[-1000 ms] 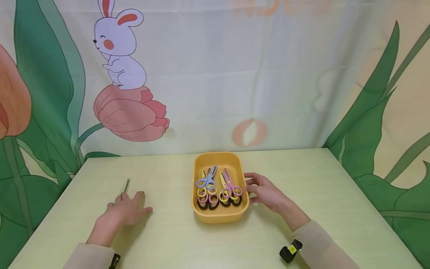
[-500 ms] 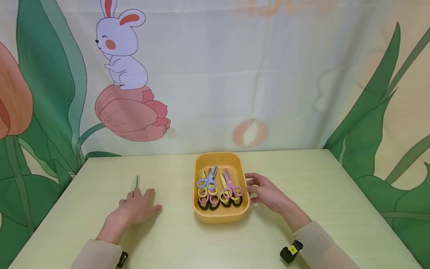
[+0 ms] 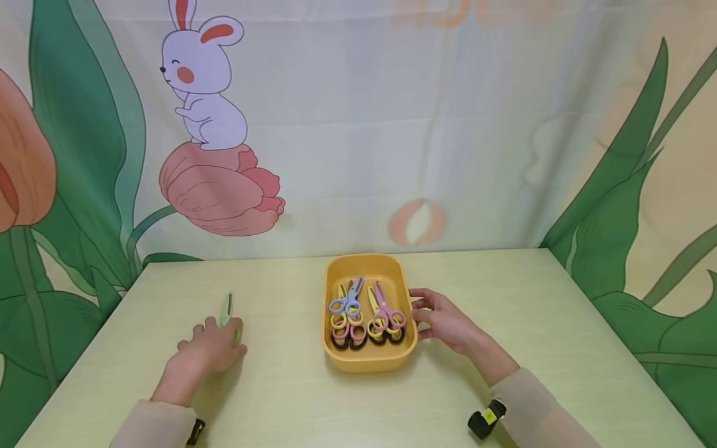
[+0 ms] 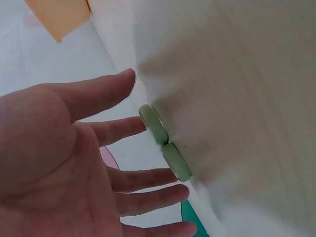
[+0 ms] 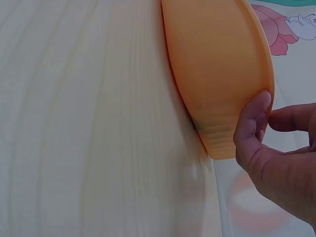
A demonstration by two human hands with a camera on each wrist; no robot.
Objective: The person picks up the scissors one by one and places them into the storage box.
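A pair of pale green scissors (image 3: 226, 309) lies on the table at the left, blades pointing away. My left hand (image 3: 203, 350) is over its handles, with one loop showing beside the index finger. In the left wrist view the fingers (image 4: 148, 180) are extended, their tips close to the green handle loops (image 4: 165, 143). A yellow tray (image 3: 366, 361) stands in the middle with several scissors (image 3: 381, 311) inside, in blue, yellow, pink and black. My right hand (image 3: 445, 320) touches the tray's right wall, fingertips right at the rim in the right wrist view.
The pale wooden table (image 3: 291, 404) ends at a fabric backdrop (image 3: 347, 137) printed with a rabbit, tulips and leaves. A black device with a yellow label (image 3: 486, 418) is strapped at the right wrist.
The left hand has slid the green scissors rightward, then shifted back left over them, so a handle loop now shows at its right. The right hand and tray have stayed put.
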